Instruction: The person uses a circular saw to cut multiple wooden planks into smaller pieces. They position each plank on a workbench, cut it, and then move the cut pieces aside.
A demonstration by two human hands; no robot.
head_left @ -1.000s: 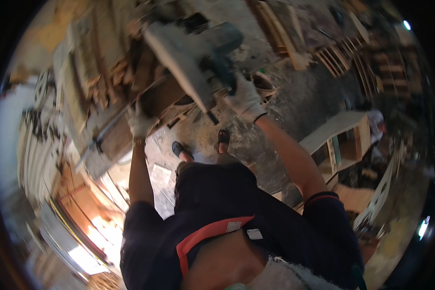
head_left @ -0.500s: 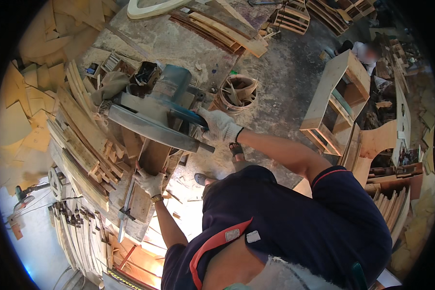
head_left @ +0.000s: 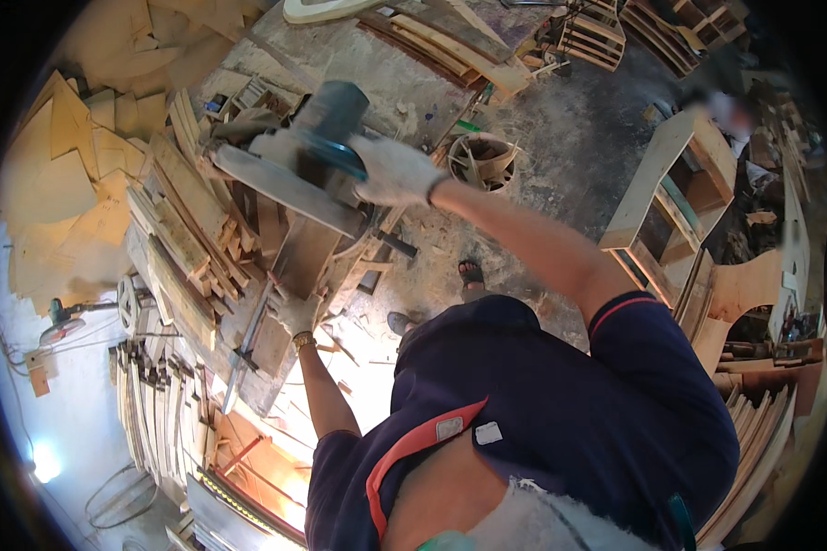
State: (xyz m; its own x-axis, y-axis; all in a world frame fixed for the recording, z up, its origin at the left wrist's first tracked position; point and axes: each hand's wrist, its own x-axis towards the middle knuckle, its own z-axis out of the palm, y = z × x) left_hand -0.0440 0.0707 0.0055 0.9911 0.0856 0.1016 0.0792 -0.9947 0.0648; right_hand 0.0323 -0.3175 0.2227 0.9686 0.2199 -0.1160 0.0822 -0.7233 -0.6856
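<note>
A miter saw [head_left: 289, 191] with a blue handle and a grey blade guard stands on a wooden bench to the left of my body. My right hand [head_left: 397, 172], in a white work glove, is wrapped round the saw's handle. Under the guard lies a brown wooden board [head_left: 305, 250]. My left hand [head_left: 296, 312], also gloved, grips the near part of that board, its fingers spread across it, a short way from the guard. The guard hides the blade.
Stacked wood strips [head_left: 179, 234] lie beyond the saw at the left. A bucket of offcuts [head_left: 483, 158] stands on the floor past my right hand. At the right is an open wooden frame [head_left: 662, 197], with a person behind it. Yellowish sheets [head_left: 73, 184] lie far left.
The saw head has risen away from the board with my right hand still on its handle, so more of the board shows. My left hand stays on the board. The whole view has shifted slightly.
</note>
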